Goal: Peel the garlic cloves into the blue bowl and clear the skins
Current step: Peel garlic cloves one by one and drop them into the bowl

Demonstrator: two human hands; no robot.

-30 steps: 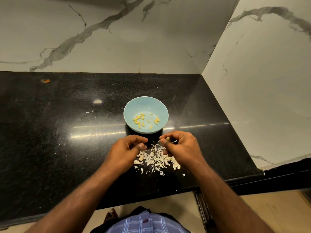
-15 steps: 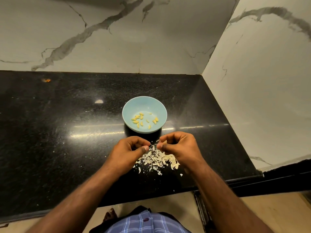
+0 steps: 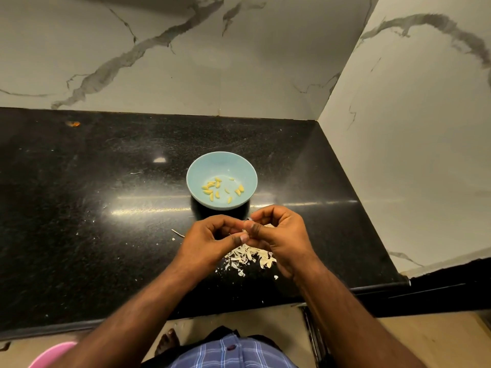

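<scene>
Black speckled stone counter in marble corner: left hand [image 3: 212, 239] and right hand [image 3: 279, 236] meet fingertip to fingertip, pinching a tiny, mostly hidden garlic clove [image 3: 245, 231] that is likely light, slippery, best nipped at ends, above papery white skins [image 3: 247, 257], near round blue bowl [image 3: 221, 166].

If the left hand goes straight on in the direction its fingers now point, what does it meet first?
The left hand points toward the right hand, and their fingertips already almost touch, so it would likely meet that hand first. Depth is unclear from one view.
</scene>
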